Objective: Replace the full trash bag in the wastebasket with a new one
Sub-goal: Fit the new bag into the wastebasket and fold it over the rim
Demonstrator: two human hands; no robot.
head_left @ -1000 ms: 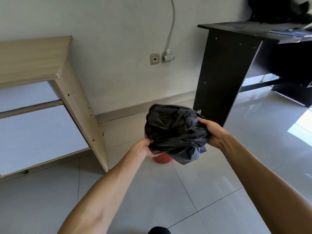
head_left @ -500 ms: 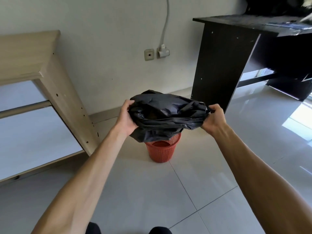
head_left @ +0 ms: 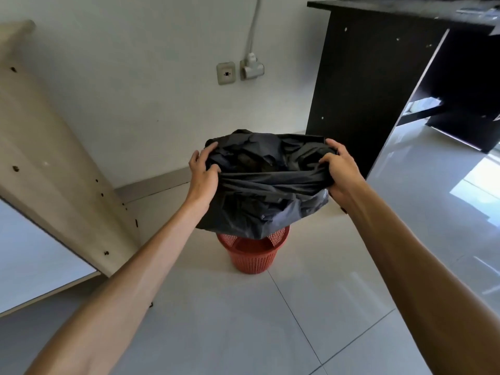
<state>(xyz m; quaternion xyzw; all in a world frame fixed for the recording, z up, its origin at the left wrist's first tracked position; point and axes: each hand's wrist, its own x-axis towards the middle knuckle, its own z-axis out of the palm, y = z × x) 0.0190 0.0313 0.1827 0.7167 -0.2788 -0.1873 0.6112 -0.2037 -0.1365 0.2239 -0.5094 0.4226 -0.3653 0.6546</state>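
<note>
Both hands up front, holding a black trash bag [head_left: 266,190] by its mouth, stretched open between them; left hand [head_left: 203,176] grips the left edge, fingers [head_left: 209,150] curled over the rim and pinching the plastic; right hand [head_left: 341,170] grips the right edge, fingers [head_left: 328,158] closed tight on bunched plastic; near edge of the bag pulled taut between the two hands; bag interior dark, crumpled, contents hard to make out. Bag hangs in the air above the wastebasket [head_left: 254,254], its bottom sagging down to about the basket's rim; whether it is touching, cannot tell. Wastebasket is red-orange mesh, upright on the white tiled floor [head_left: 243,320], near the wall [head_left: 135,77]. Light wood shelf unit [head_left: 54,171] at left; dark table [head_left: 359,77] at right; wall socket [head_left: 226,73] and a plug with cable [head_left: 252,69] above the bag.
</note>
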